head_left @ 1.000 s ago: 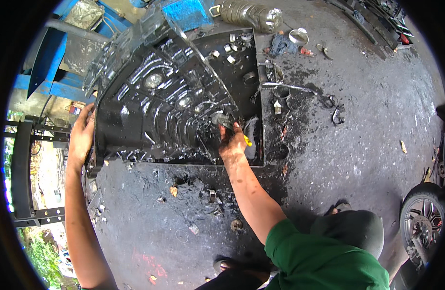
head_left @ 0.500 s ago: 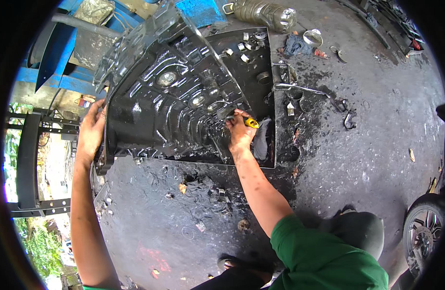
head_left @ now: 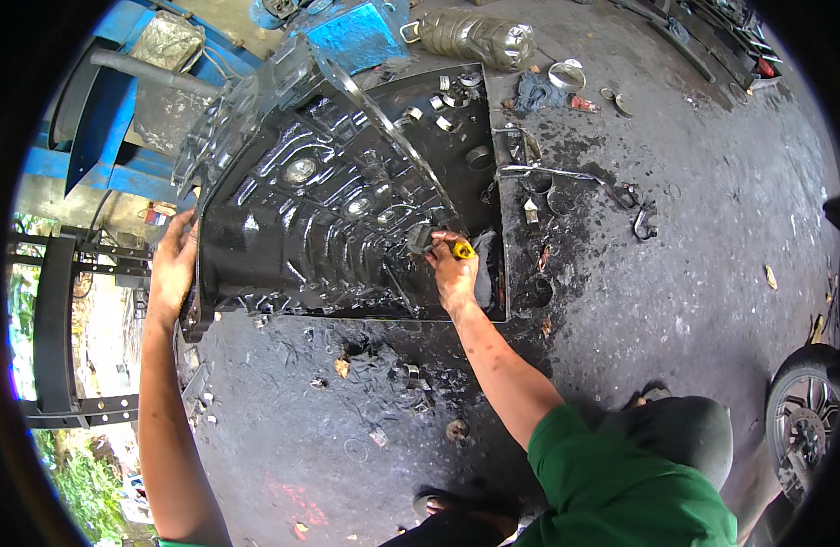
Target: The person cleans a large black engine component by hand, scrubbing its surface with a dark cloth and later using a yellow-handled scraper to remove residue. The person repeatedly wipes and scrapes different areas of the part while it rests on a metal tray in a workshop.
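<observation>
A large black metal housing (head_left: 256,232), wet and ribbed inside, stands tilted up with its lower edge in a shallow black tray (head_left: 498,205). My left hand (head_left: 172,266) grips the housing's outer edge on the left, its fingertips partly hidden behind the rim. Low inside the housing, at the tray's near right, my right hand (head_left: 454,273) is closed round a brush with a yellow handle (head_left: 463,249). Its greyish head (head_left: 420,239) is against or very near the ribbed wall. A grey cloth (head_left: 484,269) lies in the tray beside my right hand.
Several metal rings and bearing shells (head_left: 445,102) lie in the tray's far part. A large plastic bottle (head_left: 474,38) and a blue container (head_left: 356,36) are behind. Loose parts and a metal rod (head_left: 566,172) lie on the oily floor at right, with a wheel (head_left: 805,428) farther over.
The view has shifted slightly. My right hand has turned the brush, so its head now shows against the housing. My left hand keeps its hold on the edge.
</observation>
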Tool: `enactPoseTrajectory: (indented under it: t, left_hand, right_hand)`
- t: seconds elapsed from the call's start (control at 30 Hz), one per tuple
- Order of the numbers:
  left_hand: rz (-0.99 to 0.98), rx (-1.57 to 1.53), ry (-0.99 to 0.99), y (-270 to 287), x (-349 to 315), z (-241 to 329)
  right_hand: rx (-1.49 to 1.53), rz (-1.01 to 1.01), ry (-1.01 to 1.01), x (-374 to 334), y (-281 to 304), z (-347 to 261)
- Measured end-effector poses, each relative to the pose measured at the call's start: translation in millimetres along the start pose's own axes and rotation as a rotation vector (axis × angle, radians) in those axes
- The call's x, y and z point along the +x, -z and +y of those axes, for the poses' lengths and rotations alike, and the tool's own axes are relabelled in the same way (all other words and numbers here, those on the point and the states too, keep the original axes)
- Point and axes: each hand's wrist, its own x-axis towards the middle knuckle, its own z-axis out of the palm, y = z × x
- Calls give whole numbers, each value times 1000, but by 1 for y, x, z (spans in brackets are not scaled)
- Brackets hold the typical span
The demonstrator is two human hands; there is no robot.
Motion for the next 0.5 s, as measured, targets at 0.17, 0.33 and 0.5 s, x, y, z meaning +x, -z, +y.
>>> enactPoseTrajectory:
  t: [0.17,0.33,0.5]
  left_hand:
    - [10,-83,-2,-2,1,2]
    - [44,24,-25,-1,0,3]
    - [15,-73,-30,-1,3,-5]
  right_hand:
    - [-257,-207,83,7,2,29]
    - [-241,-111,158,14,1,10]
    - [-389,-200,519,-14,11,-29]
